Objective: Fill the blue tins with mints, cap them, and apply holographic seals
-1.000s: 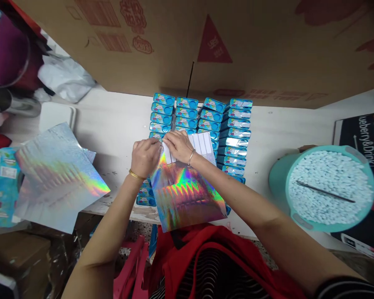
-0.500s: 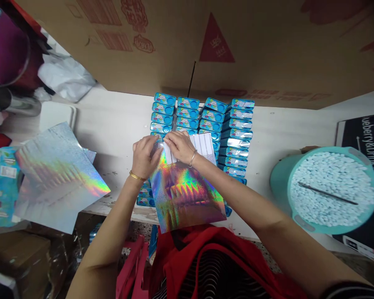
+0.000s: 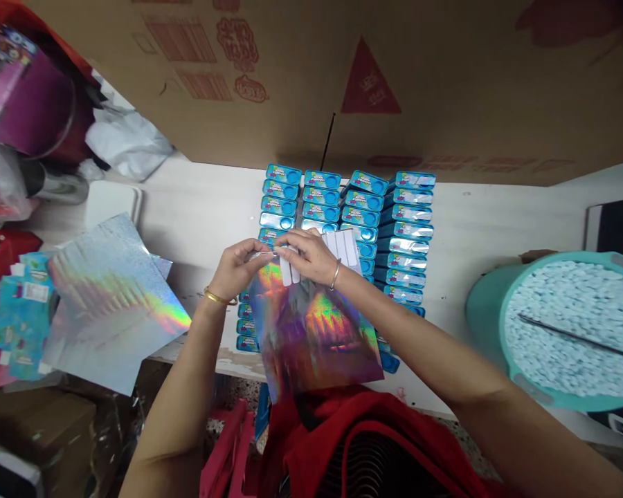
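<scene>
A holographic sticker sheet (image 3: 311, 332) lies over several rows of small blue tins (image 3: 394, 221) on the white table (image 3: 202, 207). Its top part shows white backing strips (image 3: 345, 249). My left hand (image 3: 236, 266) pinches the sheet's top left corner. My right hand (image 3: 309, 256) presses on the sheet's top edge beside it, fingertips meeting the left hand's at a thin shiny strip (image 3: 262, 256). Both wrists wear gold bangles.
A large cardboard box (image 3: 342, 76) stands behind the tins. More holographic sheets (image 3: 109, 304) and blue labels (image 3: 21, 311) lie at left. A teal basin of small white pieces (image 3: 565, 325) with a thin stick sits at right. Red cloth (image 3: 363, 443) covers my lap.
The view shifted slightly down and right. My left hand has lifted from flat on the sheet and now pinches a thin strip at the top corner; the sheet's reflections changed.
</scene>
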Available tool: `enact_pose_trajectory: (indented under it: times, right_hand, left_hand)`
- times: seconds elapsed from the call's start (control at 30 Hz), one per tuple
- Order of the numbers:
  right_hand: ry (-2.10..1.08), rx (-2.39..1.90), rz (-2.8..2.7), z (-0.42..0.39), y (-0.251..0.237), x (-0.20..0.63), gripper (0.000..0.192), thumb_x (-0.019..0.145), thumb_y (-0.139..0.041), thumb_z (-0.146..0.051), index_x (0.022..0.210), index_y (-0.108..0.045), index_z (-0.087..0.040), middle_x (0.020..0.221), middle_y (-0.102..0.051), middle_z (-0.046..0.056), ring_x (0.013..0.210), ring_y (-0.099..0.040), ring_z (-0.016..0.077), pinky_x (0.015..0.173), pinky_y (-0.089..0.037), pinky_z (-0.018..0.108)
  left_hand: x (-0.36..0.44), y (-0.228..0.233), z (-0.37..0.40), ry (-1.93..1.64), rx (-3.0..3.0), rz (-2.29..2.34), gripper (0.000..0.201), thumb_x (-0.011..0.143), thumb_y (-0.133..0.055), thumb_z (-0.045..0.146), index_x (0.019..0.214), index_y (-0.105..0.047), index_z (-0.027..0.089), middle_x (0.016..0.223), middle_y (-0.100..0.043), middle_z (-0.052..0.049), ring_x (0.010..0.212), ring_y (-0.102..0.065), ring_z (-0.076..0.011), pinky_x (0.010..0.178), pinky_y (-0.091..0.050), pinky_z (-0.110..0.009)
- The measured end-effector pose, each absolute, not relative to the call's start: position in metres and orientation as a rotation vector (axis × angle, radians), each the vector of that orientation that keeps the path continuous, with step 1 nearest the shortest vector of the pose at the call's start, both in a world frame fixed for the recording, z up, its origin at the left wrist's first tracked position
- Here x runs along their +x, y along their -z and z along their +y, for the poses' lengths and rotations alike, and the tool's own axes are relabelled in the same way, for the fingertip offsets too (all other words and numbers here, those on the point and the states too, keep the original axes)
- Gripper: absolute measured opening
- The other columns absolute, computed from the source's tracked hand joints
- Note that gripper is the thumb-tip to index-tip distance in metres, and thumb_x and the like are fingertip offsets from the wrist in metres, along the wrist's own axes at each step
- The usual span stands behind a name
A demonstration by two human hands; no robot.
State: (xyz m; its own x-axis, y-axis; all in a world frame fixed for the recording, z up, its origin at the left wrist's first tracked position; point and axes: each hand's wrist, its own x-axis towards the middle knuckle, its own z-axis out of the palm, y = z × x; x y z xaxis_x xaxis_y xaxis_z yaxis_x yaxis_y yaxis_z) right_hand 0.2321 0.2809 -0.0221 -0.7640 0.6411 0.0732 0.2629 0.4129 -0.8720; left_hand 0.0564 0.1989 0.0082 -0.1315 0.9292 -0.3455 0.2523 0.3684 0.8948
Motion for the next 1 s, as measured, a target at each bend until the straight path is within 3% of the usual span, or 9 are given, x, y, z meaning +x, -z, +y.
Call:
enact_pose_trajectory:
  times: [0.1,0.3,0.57,0.73,0.87,1.0]
  right_hand:
    - [-1.328,-0.718,-2.289,0.284,0.017,0.232,0.035,0.1,-0.037,-0.039,0.083,-0.061,-0.02,0.081,-0.064,0.003,0.082,-0.057,0.0175,0.077,-0.028,0.033]
    - [-1.36,-0.784,-2.286,0.287,0.017,0.226,0.033,0.099,-0.037,-0.032,0.075,-0.056,-0.019,0.079,-0.063,0.001,0.079,-0.056,0.0166,0.076,-0.029,0.032]
    - [-1.226,-0.747,-2.442,0.285,0.009,0.229,0.028,0.099,-0.038,-0.03,0.084,-0.06,-0.02,0.085,-0.065,0.004,0.085,-0.054,0.0186,0.078,-0.027,0.034]
    - [-1.183,-0.681,-2.488,0.282,0.005,0.23,0.023,0.097,-0.044,-0.031,0.089,-0.061,-0.019,0.086,-0.064,0.005,0.088,-0.054,0.0206,0.078,-0.026,0.035]
    - [-1.217,-0.663,-2.442,0.283,0.006,0.228,0.021,0.095,-0.045,-0.03,0.087,-0.061,-0.02,0.084,-0.063,0.004,0.085,-0.054,0.0203,0.078,-0.027,0.035]
    - [-1.295,-0.683,-2.401,0.284,0.009,0.227,0.021,0.094,-0.045,-0.03,0.085,-0.061,-0.02,0.081,-0.063,0.003,0.084,-0.055,0.0198,0.078,-0.028,0.034]
  left_hand:
    - [0.057,-0.011,0.198,-0.862,1.078,1.597,0.035,0.079,-0.064,0.053,0.082,-0.063,0.018,0.075,-0.063,-0.002,0.066,-0.054,-0.0147,0.062,-0.043,-0.029]
    - [0.066,-0.023,0.198,-0.633,1.852,1.991,0.021,0.089,-0.056,0.038,0.103,-0.068,0.027,0.104,-0.067,-0.006,0.099,-0.055,-0.0226,0.087,-0.036,-0.041]
    - [0.067,-0.023,0.198,-0.632,1.731,1.989,0.013,0.089,-0.057,0.034,0.089,-0.065,0.023,0.095,-0.069,-0.003,0.091,-0.06,-0.0192,0.082,-0.041,-0.038]
    - [0.056,-0.02,0.199,-0.779,1.488,1.821,0.026,0.085,-0.062,0.043,0.074,-0.061,0.02,0.078,-0.062,-0.002,0.074,-0.056,-0.0155,0.068,-0.045,-0.031]
    - [0.051,-0.017,0.197,-0.865,1.295,1.741,0.029,0.081,-0.065,0.047,0.075,-0.059,0.019,0.077,-0.06,-0.002,0.067,-0.054,-0.0133,0.059,-0.043,-0.028]
    - [0.049,-0.023,0.196,-0.734,1.544,1.766,0.022,0.087,-0.059,0.042,0.086,-0.064,0.021,0.089,-0.065,-0.005,0.08,-0.058,-0.0172,0.07,-0.044,-0.033]
